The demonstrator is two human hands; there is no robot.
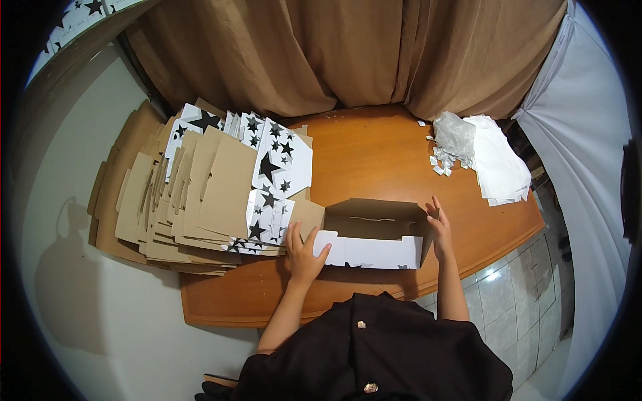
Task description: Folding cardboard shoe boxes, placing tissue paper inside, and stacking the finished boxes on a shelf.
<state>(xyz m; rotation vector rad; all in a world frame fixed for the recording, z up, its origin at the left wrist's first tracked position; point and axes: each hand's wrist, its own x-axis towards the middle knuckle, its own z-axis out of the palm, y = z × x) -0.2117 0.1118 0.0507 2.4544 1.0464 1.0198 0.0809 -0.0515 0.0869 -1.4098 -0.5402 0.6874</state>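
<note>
A partly folded cardboard box (378,252) stands on the table in front of me, brown inside, with a white front wall bearing dark stars along its lower edge. Its top is uncovered and a brown side flap (307,215) leans out to the left. My left hand (305,258) is open at the box's left front corner, fingers spread against the flap and thumb by the white front wall. At the right wall, my right hand (439,229) has its fingers stretched out and apart, touching or very near the cardboard; its contact is partly hidden.
Flattened cartons (224,177), brown and white with black stars, are piled at the left. On the wooden table (364,154), a clear plastic bag (455,134), small white packets (439,170) and white sheets (498,160) lie far right. Brown curtains (334,53) hang behind.
</note>
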